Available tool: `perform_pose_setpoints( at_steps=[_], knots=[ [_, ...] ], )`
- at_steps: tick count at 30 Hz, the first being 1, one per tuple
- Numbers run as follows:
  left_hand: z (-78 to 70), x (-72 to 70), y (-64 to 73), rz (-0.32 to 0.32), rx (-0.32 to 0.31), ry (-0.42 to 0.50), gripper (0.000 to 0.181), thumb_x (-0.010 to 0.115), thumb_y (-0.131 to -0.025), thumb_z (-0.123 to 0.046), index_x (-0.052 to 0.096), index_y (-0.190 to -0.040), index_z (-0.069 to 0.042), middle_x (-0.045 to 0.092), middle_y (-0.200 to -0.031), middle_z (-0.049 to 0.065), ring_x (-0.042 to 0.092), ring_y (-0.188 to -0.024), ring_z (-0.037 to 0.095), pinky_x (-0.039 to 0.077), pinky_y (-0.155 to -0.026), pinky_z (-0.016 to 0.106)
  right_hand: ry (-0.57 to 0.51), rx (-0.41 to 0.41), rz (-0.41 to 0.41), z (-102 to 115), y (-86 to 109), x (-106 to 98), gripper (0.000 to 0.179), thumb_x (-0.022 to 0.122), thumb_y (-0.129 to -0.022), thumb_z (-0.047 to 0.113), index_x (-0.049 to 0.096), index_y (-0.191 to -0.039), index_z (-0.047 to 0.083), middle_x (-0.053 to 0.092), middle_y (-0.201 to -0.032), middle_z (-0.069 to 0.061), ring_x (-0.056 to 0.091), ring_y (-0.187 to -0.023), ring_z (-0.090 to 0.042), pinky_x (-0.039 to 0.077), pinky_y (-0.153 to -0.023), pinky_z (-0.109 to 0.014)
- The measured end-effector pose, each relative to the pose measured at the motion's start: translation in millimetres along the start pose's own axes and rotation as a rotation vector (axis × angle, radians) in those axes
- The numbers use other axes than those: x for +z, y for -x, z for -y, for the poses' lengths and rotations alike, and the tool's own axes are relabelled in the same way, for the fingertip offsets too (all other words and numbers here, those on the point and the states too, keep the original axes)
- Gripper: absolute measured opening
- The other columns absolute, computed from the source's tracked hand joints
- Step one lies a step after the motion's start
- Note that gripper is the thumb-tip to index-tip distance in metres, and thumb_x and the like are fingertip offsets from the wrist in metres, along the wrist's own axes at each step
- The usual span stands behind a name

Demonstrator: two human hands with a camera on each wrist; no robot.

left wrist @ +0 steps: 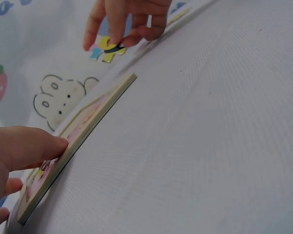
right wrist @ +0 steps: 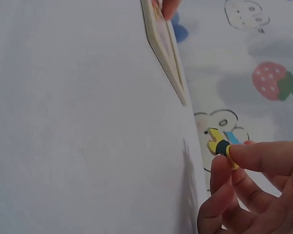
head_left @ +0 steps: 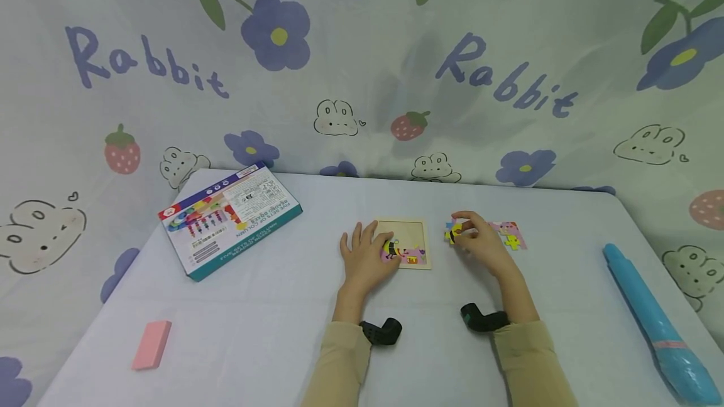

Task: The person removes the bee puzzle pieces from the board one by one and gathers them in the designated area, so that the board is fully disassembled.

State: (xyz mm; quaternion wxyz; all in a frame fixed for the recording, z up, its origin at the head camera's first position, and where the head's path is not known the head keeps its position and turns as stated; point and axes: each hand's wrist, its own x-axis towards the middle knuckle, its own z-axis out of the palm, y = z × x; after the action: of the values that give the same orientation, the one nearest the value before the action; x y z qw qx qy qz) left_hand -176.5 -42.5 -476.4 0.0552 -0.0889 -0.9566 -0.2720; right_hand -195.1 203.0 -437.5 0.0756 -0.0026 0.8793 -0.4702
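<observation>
My left hand (head_left: 364,262) rests on the left side of a square wooden puzzle board (head_left: 428,244), fingers spread, thumb lying over its near edge in the left wrist view. Joined puzzle pieces (head_left: 413,256) with a pink, yellow and black picture fill the board's near part; bare wood shows beyond. To the right of the board, my right hand (head_left: 483,244) pinches a yellow, black and blue puzzle piece (right wrist: 223,146) between thumb and fingers, held above the table. Other pink and yellow puzzle pieces (head_left: 511,237) lie just beyond the right hand, partly hidden by it.
A flat toy box (head_left: 232,222) lies at the back left of the white-covered table (head_left: 254,338). Toward the front left is a pink block (head_left: 151,345). A long blue wrapped object (head_left: 650,313) lies along the right edge. A patterned curtain (head_left: 367,49) hangs behind.
</observation>
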Motion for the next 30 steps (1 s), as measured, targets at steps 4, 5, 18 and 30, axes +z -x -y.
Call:
perform_pose_setpoints(
  at_steps=[4, 5, 18, 30],
  knots=[
    [0.2, 0.2, -0.4, 0.001, 0.002, 0.002, 0.047, 0.066, -0.078, -0.038, 0.06, -0.122, -0.021, 0.036, -0.145, 0.007, 0.018, -0.138, 0.034, 0.004, -0.106, 0.058, -0.063, 0.009, -0.012, -4, 3.2, -10, 0.045, 0.054, -0.088, 0.004, 0.044, -0.132, 0.005, 0.046, -0.106, -0.017, 0.056, -0.081, -0.017, 0.048, -0.065, -0.026],
    [0.2, 0.2, -0.6, 0.001, 0.002, 0.004, 0.048, 0.066, -0.078, -0.038, 0.06, -0.122, -0.021, 0.036, -0.145, 0.007, 0.018, -0.138, 0.034, 0.004, -0.106, 0.058, -0.076, 0.011, -0.013, -5, 4.0, -13, 0.045, 0.054, -0.088, 0.003, 0.043, -0.132, 0.004, 0.047, -0.105, -0.017, 0.056, -0.08, -0.014, 0.048, -0.065, -0.025],
    [0.6, -0.4, 0.6, -0.004, 0.001, 0.009, 0.047, 0.065, -0.078, -0.037, 0.06, -0.122, -0.02, 0.037, -0.144, 0.008, 0.019, -0.137, 0.034, 0.004, -0.106, 0.058, -0.08, 0.148, -0.077, -21, 16.0, -48, 0.045, 0.059, -0.089, 0.016, 0.047, -0.126, -0.009, 0.061, -0.096, -0.002, 0.055, -0.074, 0.004, 0.047, -0.067, -0.017],
    [-0.1, -0.6, 0.2, 0.01, -0.002, 0.005, 0.048, 0.064, -0.078, -0.037, 0.059, -0.123, -0.021, 0.036, -0.145, 0.007, 0.018, -0.138, 0.034, 0.004, -0.106, 0.058, 0.034, 0.273, -0.133, -35, 25.6, -63, 0.045, 0.057, -0.089, 0.019, 0.049, -0.122, -0.01, 0.06, -0.094, -0.006, 0.052, -0.071, -0.003, 0.046, -0.063, -0.02]
  ],
)
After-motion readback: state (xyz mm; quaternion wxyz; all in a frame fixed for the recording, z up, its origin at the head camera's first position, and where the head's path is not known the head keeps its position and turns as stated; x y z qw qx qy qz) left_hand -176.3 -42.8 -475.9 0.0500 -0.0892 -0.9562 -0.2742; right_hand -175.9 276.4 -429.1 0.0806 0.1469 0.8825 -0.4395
